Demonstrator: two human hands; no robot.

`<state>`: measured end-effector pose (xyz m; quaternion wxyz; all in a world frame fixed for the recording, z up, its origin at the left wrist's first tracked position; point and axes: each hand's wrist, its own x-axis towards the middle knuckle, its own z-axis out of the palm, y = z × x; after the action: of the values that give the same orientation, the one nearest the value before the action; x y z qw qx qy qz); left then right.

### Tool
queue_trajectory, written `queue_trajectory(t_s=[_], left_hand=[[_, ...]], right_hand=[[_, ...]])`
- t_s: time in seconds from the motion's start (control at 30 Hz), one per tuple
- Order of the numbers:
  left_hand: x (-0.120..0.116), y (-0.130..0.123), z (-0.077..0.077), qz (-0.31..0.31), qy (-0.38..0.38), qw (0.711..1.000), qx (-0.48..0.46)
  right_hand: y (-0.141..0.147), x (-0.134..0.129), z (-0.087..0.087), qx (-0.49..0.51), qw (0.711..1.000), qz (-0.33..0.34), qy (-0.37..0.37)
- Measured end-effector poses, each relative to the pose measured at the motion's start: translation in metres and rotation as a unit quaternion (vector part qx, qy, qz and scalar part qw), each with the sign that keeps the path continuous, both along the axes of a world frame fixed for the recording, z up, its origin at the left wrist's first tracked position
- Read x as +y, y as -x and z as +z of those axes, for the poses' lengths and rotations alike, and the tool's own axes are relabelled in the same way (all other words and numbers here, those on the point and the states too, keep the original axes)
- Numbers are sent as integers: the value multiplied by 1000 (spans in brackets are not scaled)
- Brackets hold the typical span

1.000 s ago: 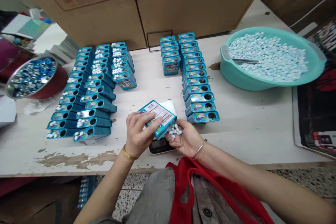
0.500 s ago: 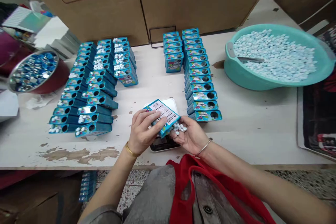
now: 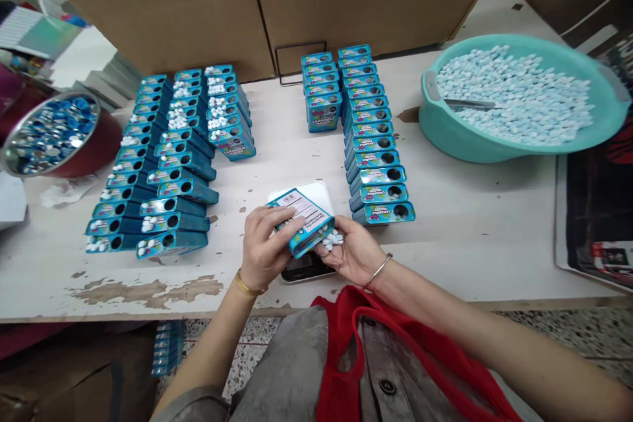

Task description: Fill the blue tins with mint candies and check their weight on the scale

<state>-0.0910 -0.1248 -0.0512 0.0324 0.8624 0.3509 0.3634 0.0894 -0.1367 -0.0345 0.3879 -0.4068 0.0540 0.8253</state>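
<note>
Well, my left hand [image 3: 264, 244] has its fingers clamped around the tin [image 3: 311, 211], tilted above the scale [image 3: 324, 194] — my right hand [image 3: 359, 258], at its four o'clock, cups candies [image 3: 333, 240] with loosely curled fingers. From the tin, the tub [image 3: 469, 145] sits at two o'clock, the clustered tins [image 3: 190, 190] at ten.

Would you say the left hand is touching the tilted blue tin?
Touching: the head view shows the left hand gripping the tilted blue tin, its fingers lying across the labelled face.
</note>
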Motion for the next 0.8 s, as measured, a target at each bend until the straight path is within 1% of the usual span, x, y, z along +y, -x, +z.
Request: queue_trajectory(t_s=[0.1, 0.2, 0.33, 0.47, 0.6, 0.7, 0.8], left_hand=[[4, -4, -8, 2, 110, 990, -92], [11, -7, -18, 0, 213, 962, -171], [20, -10, -32, -3, 282, 931, -230], [23, -10, -36, 8, 306, 918, -252], [23, -1, -32, -5, 314, 918, -242], [24, 15, -25, -8, 289, 918, -273], [21, 33, -18, 42, 247, 910, -330]], right_hand=[[-6, -3, -4, -10, 1000, 3, -11], [-17, -9, -10, -23, 999, 6, -27], [-33, -20, -13, -50, 998, 18, -38], [-43, -31, -12, -64, 996, 50, -36], [-48, -41, -13, -73, 992, 79, -61], [-53, -47, -14, -56, 992, 86, -72], [-58, -52, -16, -62, 991, 88, -79]])
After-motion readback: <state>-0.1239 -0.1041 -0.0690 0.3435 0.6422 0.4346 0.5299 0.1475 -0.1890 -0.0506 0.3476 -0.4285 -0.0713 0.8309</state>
